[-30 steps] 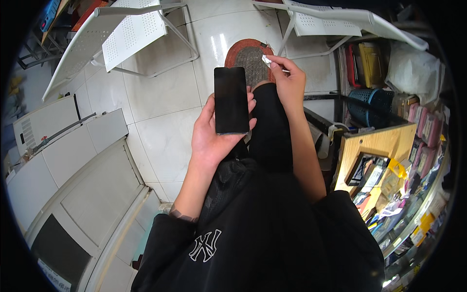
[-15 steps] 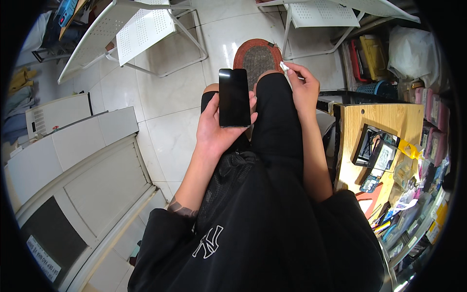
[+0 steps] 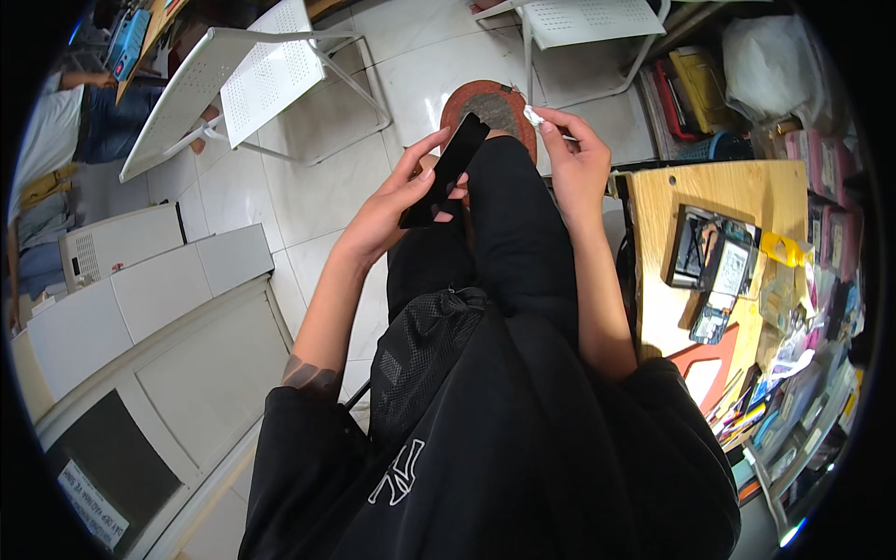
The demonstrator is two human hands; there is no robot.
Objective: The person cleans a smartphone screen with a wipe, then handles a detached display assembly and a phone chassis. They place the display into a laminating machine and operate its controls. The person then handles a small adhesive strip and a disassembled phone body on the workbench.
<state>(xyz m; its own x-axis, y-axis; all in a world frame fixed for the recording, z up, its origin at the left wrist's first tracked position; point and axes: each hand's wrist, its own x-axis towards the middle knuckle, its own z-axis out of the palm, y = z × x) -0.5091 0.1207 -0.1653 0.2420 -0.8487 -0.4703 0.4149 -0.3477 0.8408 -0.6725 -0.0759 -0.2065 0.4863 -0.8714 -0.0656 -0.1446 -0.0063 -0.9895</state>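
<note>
A black smartphone (image 3: 446,177) with a dark screen is gripped by its edges in my left hand (image 3: 392,201), above my left thigh. The phone is tilted, its upper end leaning to the right and one long side raised. My right hand (image 3: 581,163) is held over my right knee, pinching a small crumpled white piece (image 3: 533,117), perhaps tissue, between thumb and fingertips. A gap lies between that white piece and the phone.
At right, a wooden table (image 3: 747,182) carries an opened device (image 3: 714,252) with exposed parts, beside boxes and tools. White perforated folding chairs (image 3: 271,70) stand ahead. An oval red-rimmed mat (image 3: 457,98) lies on the tiles. Another person's leg (image 3: 110,121) shows far left.
My left hand has turned the phone from facing up and upright to a slanted, edge-tipped pose, shifting slightly left. My right hand still pinches the white piece. The view has shifted a little.
</note>
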